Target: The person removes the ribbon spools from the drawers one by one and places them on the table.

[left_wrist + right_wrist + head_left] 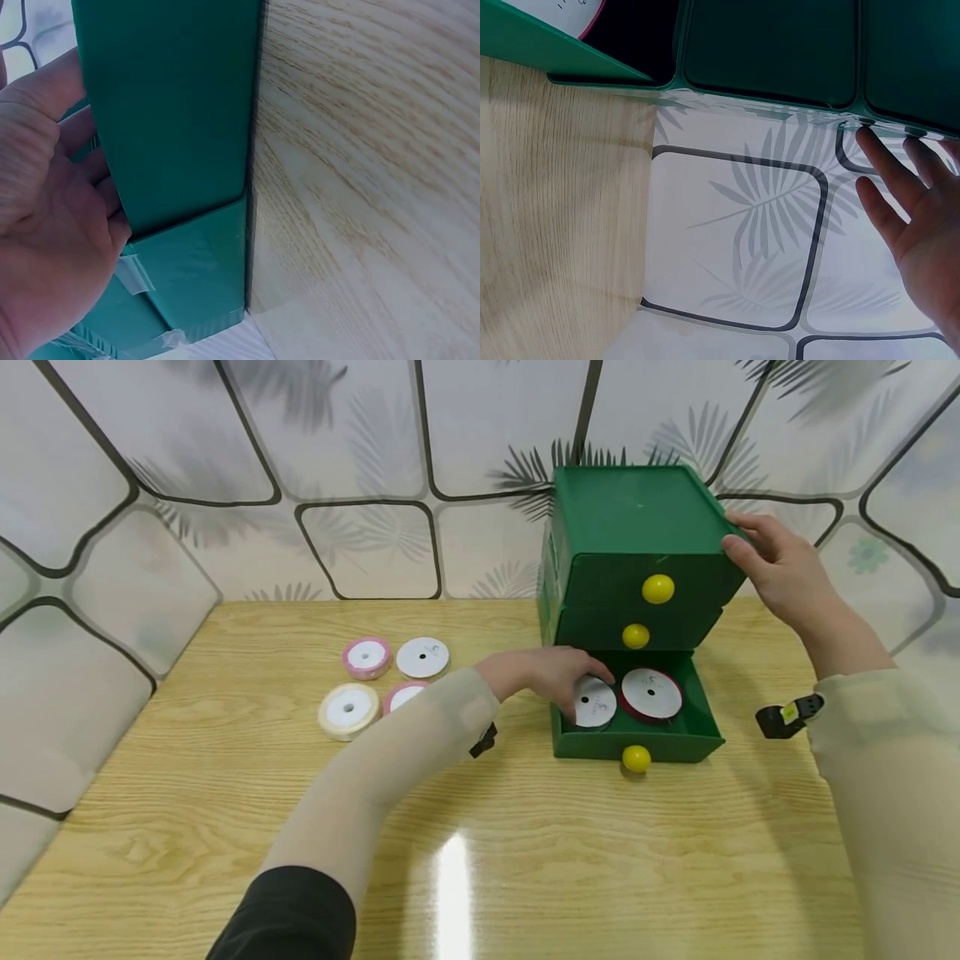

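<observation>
A green drawer cabinet (637, 510) with yellow ball knobs stands at the right, its bottom drawer (678, 750) pulled out. In that drawer lie two ribbon spools with white faces. My left hand (551, 677) reaches in from the left and holds the left spool (596, 703) between thumb and fingers. Beside it sits the red-edged spool (651, 693). In the left wrist view the fingers go over the drawer's green side wall (169, 112), which hides the spool. My right hand (783, 564) rests against the cabinet's upper right edge, fingers extended along its side in the right wrist view.
Several more ribbon spools lie on the wooden table (225, 793) left of the cabinet: a pink one (367, 656), a white one (422, 657), a cream one (348, 708) and another pink one (405, 695) partly behind my left forearm. A leaf-patterned wall (360, 552) stands behind.
</observation>
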{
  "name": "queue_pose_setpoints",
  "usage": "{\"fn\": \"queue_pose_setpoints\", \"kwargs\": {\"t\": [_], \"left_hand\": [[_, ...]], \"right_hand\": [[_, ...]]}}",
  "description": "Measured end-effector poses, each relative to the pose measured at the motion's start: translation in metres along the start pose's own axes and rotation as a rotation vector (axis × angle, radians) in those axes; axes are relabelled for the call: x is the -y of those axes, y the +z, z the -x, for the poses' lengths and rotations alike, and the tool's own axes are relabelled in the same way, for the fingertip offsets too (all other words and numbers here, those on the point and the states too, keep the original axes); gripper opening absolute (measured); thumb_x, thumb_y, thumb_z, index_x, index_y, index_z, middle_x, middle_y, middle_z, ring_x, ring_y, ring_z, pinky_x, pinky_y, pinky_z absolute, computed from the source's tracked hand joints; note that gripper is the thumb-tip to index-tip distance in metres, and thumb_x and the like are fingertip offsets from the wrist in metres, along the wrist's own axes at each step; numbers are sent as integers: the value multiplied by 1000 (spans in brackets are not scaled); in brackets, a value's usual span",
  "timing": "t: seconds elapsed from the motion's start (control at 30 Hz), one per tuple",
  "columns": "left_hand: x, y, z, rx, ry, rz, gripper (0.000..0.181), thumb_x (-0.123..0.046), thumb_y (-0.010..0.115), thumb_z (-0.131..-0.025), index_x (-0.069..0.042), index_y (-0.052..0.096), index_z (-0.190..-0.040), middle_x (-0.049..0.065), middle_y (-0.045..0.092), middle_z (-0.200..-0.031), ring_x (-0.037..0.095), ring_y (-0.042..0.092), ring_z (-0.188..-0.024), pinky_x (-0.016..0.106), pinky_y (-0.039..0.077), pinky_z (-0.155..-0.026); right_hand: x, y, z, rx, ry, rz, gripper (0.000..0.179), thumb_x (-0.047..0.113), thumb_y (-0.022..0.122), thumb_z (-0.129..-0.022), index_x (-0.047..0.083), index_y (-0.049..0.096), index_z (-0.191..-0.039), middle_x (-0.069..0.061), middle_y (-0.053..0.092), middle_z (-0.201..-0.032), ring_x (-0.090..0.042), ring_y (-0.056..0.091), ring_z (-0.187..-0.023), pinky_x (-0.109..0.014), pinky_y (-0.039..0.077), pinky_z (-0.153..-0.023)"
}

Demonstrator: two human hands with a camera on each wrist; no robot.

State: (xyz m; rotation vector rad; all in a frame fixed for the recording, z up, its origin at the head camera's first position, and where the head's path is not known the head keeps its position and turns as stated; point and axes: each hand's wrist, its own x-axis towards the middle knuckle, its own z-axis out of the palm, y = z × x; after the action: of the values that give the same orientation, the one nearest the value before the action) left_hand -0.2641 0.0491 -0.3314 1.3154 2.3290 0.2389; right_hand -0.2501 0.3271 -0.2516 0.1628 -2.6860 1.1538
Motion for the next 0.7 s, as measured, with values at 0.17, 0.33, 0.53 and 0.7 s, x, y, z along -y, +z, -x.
{"fn": "queue_pose_setpoints", "kwargs": {"t": [0.17,0.33,0.53,0.7], "left_hand": [[-3,0,-2,32,-25,-56,74,-22,78,-83,-19,42,-148,1,44,-145,13,42,-124,25,33,-103],[-5,3,-3,29,-49,-114,75,-25,78,-83,-20,42,-148,0,44,-146,14,42,-125,27,33,-104],[-7,6,-4,8,-72,-143,73,-29,78,-83,-22,43,-147,-1,46,-144,14,44,-122,28,34,-103],[-7,6,-3,2,-64,-150,73,-30,78,-83,-22,44,-146,-1,47,-143,14,45,-121,28,35,-102]], "right_hand": [[1,1,0,-2,-2,5,53,42,43,-102,26,35,-152,-20,31,-153,-39,31,-137,-51,19,-113],[1,1,0,-1,0,6,53,42,43,-102,26,34,-152,-20,30,-153,-40,31,-137,-52,19,-112],[-2,0,-1,-4,-15,8,53,40,43,-103,24,34,-152,-21,31,-152,-37,32,-138,-49,20,-113],[-1,0,-1,3,-7,11,53,42,42,-103,26,33,-153,-21,29,-153,-39,30,-138,-52,20,-112]]}}
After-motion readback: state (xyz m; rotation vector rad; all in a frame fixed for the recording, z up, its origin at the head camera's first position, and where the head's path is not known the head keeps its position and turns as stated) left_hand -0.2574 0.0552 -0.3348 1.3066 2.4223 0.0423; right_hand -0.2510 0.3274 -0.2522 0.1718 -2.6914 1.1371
